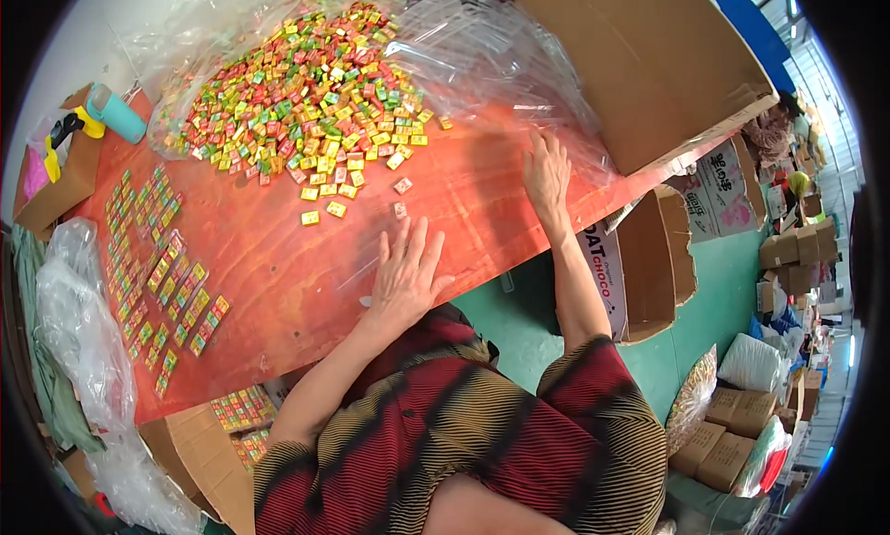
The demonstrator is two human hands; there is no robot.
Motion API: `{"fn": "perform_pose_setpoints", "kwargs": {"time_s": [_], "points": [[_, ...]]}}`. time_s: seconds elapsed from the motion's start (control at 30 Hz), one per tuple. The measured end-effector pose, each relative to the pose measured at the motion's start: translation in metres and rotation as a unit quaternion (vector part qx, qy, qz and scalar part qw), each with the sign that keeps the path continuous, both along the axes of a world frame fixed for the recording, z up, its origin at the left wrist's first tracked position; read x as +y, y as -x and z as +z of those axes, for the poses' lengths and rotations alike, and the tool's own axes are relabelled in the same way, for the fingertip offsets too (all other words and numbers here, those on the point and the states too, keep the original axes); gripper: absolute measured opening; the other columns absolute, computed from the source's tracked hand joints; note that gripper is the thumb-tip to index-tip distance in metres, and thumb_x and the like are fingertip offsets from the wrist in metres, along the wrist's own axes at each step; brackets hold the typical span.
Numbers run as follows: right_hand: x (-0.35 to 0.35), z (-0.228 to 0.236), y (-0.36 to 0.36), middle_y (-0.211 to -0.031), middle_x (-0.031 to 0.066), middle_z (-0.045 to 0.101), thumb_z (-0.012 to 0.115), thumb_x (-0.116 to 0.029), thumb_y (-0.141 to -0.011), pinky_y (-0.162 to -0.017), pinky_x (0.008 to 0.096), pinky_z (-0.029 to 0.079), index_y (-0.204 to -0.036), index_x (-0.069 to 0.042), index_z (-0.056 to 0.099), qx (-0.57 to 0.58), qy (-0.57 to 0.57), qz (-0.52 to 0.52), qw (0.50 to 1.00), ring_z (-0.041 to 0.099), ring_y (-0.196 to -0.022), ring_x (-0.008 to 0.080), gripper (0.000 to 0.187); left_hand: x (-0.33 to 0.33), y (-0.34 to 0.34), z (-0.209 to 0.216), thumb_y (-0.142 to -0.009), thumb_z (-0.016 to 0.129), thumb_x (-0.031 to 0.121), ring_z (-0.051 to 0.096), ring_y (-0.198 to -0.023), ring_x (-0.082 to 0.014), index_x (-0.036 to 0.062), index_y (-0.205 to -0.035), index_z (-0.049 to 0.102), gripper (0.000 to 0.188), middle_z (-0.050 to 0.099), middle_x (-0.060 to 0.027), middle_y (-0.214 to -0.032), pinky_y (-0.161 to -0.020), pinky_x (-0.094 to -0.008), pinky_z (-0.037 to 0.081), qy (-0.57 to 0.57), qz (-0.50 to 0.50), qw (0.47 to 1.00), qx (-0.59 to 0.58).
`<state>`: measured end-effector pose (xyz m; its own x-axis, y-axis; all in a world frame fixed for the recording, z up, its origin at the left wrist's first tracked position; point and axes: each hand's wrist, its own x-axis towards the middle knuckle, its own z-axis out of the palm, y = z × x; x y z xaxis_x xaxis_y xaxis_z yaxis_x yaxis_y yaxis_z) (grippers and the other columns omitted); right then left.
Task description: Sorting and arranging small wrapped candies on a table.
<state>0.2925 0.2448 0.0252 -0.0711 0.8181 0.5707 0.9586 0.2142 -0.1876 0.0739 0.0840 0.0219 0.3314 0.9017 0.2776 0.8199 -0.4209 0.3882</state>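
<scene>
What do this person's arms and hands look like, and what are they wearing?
The left hand and right hand are bare, with no gloves or watch visible. Loose sleeves, banded in dark red, black and tan with fine ribbed lines, end around the elbows, leaving the forearms uncovered.

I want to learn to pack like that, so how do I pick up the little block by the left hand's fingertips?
Probably pinch the little block by its left and right sides, coming from above: it looks boxy, lies flat, and bare red tabletop flanks it beyond the left hand.
</scene>
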Motion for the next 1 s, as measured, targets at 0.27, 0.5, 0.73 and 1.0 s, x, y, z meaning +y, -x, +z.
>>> {"fn": "perform_pose_setpoints", "kwargs": {"time_s": [0.27,0.5,0.73,1.0], "points": [[-0.027,-0.025,0.014,-0.085,0.0116,0.054,0.056,-0.013,-0.076,-0.071,0.0412,0.038,-0.096,-0.005,0.056,-0.036,0.085,0.016,0.996,0.051,-0.083,0.0294,0.022,-0.018,0.014,-0.008,-0.075,0.061,0.023,0.026,-0.125,-0.0374,0.0001,-0.118,0.045,0.051,0.035,-0.0222,-0.128,-0.094,-0.0562,0.028,0.029,0.008,0.999,0.017],[-0.078,-0.008,0.027,-0.085,0.0111,0.054,0.056,-0.001,-0.071,-0.071,0.0378,0.038,-0.094,-0.005,0.057,0.052,-0.002,0.12,0.991,0.05,-0.08,0.0283,0.024,-0.047,0.036,-0.006,-0.075,0.061,0.019,0.031,-0.121,-0.0392,-0.0001,-0.12,0.043,0.052,0.034,-0.0218,-0.128,-0.092,-0.0558,0.031,-0.013,0.035,0.999,0.006],[-0.133,-0.008,0.062,-0.088,0.01,0.054,0.06,-0.001,-0.067,-0.068,0.0378,0.039,-0.094,-0.004,0.058,0.041,0.105,0.351,0.93,0.049,-0.08,0.0285,0.027,-0.057,0.058,-0.003,-0.077,0.057,0.013,0.033,-0.12,-0.0385,-0.0013,-0.12,0.044,0.047,0.036,-0.0216,-0.128,-0.096,-0.0504,0.029,0.015,0.116,0.993,0.026],[-0.116,0.006,0.107,-0.087,0.0116,0.055,0.064,-0.012,-0.071,-0.069,0.0376,0.043,-0.093,-0.005,0.059,0.113,0.133,0.383,0.907,0.053,-0.079,0.0303,0.023,-0.062,0.066,-0.001,-0.075,0.06,0.017,0.038,-0.115,-0.0369,0.0005,-0.118,0.047,0.048,0.043,-0.0185,-0.122,-0.092,-0.0525,0.029,-0.034,0.178,0.982,0.046]]}}
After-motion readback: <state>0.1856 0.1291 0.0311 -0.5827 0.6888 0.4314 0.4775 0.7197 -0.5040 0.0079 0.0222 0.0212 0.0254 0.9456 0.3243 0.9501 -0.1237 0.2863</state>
